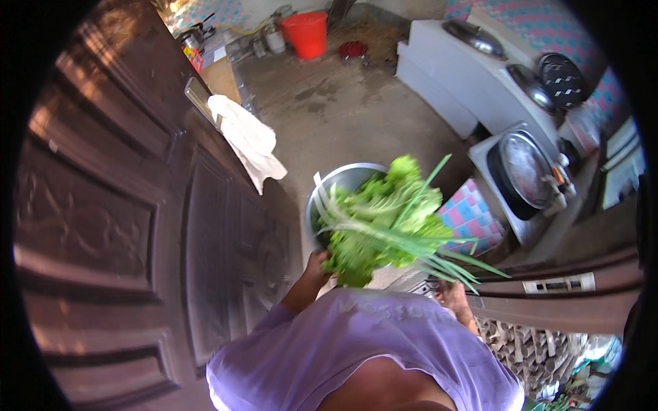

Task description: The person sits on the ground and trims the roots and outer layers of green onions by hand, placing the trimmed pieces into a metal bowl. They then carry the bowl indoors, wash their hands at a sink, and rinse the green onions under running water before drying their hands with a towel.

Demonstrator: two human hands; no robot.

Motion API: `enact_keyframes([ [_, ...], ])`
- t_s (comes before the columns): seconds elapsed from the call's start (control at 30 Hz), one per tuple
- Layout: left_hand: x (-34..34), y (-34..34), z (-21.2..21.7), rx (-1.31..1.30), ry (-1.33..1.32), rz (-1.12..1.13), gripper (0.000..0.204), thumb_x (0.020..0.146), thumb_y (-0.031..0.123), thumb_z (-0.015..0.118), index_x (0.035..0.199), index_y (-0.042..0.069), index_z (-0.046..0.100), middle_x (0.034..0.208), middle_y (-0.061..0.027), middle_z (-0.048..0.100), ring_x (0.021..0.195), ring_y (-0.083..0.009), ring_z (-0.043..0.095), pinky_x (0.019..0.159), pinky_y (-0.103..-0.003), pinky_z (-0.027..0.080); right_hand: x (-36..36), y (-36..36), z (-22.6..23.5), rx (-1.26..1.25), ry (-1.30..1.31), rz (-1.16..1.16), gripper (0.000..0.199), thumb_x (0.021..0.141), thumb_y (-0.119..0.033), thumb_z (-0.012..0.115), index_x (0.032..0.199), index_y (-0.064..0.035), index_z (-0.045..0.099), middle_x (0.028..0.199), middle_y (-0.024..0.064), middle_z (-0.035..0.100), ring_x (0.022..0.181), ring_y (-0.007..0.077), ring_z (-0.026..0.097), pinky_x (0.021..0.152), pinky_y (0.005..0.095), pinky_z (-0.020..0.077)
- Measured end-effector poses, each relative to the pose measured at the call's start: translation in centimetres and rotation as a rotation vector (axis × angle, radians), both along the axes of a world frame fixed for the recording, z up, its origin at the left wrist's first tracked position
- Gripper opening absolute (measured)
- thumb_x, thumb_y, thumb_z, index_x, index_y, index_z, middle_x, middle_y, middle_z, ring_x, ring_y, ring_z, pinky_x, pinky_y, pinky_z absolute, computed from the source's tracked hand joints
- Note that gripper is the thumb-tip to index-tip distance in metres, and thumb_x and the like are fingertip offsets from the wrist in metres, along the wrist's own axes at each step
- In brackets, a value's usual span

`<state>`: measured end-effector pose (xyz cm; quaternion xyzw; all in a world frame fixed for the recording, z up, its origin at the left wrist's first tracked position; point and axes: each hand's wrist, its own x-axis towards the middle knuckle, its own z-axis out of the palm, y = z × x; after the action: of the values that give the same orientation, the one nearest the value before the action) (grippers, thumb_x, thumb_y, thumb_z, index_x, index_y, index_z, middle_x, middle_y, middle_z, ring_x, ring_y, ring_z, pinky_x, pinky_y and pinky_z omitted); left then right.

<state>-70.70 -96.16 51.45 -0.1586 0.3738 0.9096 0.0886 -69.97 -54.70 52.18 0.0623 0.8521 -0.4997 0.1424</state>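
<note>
Two hands (317,264) carry one metal bowl (343,179) of greens (384,219)

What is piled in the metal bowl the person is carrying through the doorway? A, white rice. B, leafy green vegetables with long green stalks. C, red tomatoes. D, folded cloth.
B: the metal bowl is heaped with leafy green vegetables, long thin stalks sticking out to the right, with the left hand under it.
</note>
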Motion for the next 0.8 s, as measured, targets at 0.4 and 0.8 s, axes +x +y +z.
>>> enact_keyframes([
  [0.4,-34.3,-2.7,-0.3,0.301,0.049,-0.013,0.022,0.088,0.017,0.052,0.103,0.003,0.061,0.093,-0.0096,0.065,0.082,-0.0234,0.065,0.07,-0.038,0.054,-23.1,-0.1,-0.5,-0.107,-0.014,0.226,0.037,0.095,-0.033,0.052,0.094,0.0028,0.058,0.067,0.0074,0.058,0.056,0.01,0.05,0.052,0.0266,0.0415],
  [0.8,-54.4,-16.3,11.4,0.024,0.013,0.631,0.024,0.091,0.015,0.046,0.109,0.005,0.058,0.099,-0.0111,0.065,0.086,-0.0253,0.063,0.075,-0.038,0.054,-53.6,-7.4,8.3,0.055,-0.133,0.272,0.029,0.093,-0.025,0.053,0.103,0.0015,0.06,0.079,0.0115,0.063,0.064,0.0152,0.061,0.055,0.0298,0.0486],
])
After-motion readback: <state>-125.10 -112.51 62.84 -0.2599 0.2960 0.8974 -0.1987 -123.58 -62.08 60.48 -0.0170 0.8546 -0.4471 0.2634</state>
